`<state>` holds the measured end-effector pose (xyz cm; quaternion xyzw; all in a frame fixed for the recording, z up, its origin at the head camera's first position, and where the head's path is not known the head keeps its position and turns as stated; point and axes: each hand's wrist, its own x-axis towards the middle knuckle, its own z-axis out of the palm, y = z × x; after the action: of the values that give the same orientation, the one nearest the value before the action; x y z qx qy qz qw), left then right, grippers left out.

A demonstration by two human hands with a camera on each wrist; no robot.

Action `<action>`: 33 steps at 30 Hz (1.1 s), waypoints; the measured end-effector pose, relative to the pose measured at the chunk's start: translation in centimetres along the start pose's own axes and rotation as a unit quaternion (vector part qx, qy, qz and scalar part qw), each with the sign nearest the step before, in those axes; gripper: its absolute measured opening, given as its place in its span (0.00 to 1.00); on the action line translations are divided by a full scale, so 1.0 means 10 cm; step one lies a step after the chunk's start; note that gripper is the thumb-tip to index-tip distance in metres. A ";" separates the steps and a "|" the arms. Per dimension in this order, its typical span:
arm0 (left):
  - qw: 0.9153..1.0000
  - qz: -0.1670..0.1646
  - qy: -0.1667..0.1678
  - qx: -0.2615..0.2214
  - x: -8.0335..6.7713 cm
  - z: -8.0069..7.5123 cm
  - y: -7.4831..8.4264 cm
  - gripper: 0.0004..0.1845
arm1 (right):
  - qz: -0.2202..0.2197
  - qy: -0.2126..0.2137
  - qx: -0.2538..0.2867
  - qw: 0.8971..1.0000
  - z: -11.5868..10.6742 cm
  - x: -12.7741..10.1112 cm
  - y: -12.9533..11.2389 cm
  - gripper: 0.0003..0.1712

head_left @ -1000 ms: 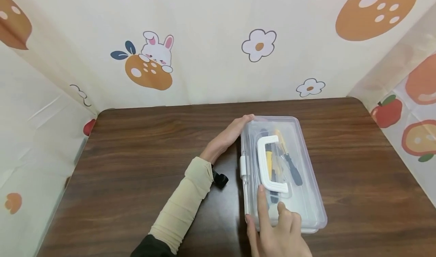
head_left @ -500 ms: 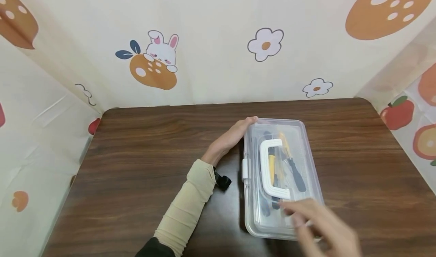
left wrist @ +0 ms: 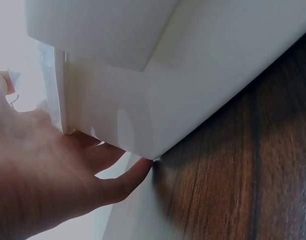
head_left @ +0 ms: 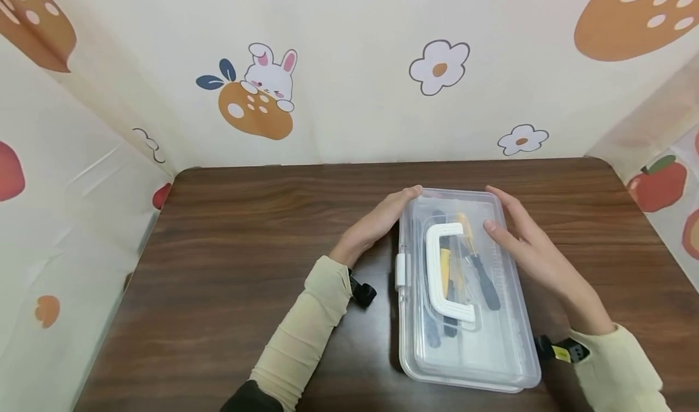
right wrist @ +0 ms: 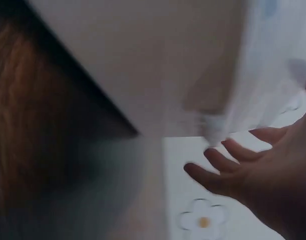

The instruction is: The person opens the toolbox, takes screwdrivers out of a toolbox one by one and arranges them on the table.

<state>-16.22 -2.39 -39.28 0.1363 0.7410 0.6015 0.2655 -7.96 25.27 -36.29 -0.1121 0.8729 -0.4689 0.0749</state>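
A clear plastic storage box [head_left: 508,351] with a white carry handle [head_left: 434,272] on its lid lies on the wooden table. Through the lid show a yellow-handled tool [head_left: 445,266] and a dark-handled tool [head_left: 488,286]. At the far left corner my left hand [head_left: 379,224] grips the box, its fingers bent behind the far end; the left wrist view shows the little finger low at the corner of the white box wall [left wrist: 122,100]. My right hand [head_left: 535,248] is at the far right corner, thumb over the lid edge. In the right wrist view its fingers are spread and loosely bent.
A white latch [head_left: 401,270] sits on the box's left side. The brown table [head_left: 262,236] is bordered by a printed curtain [head_left: 349,78] behind and on both sides. Cameras are strapped to my left wrist [head_left: 362,292] and right wrist [head_left: 562,349].
My right hand has left the near end of the lid, swung out right and moved to the far right corner. The left hand stays on its corner. The view has shifted slightly left.
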 end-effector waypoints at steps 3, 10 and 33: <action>1.000 0.001 0.005 0.001 0.01 0.02 0.02 0.36 | -0.008 -0.024 0.050 0.998 0.01 0.06 0.08 0.37; 1.000 -0.008 0.027 0.005 0.00 0.11 0.09 0.37 | -0.036 -0.044 0.124 0.991 -0.03 0.12 0.20 0.35; 0.987 -0.003 0.158 0.041 -0.45 0.15 0.00 0.35 | -0.062 -0.106 0.241 0.963 0.13 0.36 0.28 0.29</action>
<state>-11.67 -3.52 -38.46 0.0484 0.7980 0.5838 0.1413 -11.48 24.78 -39.42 -0.1941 0.7125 -0.6544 0.1626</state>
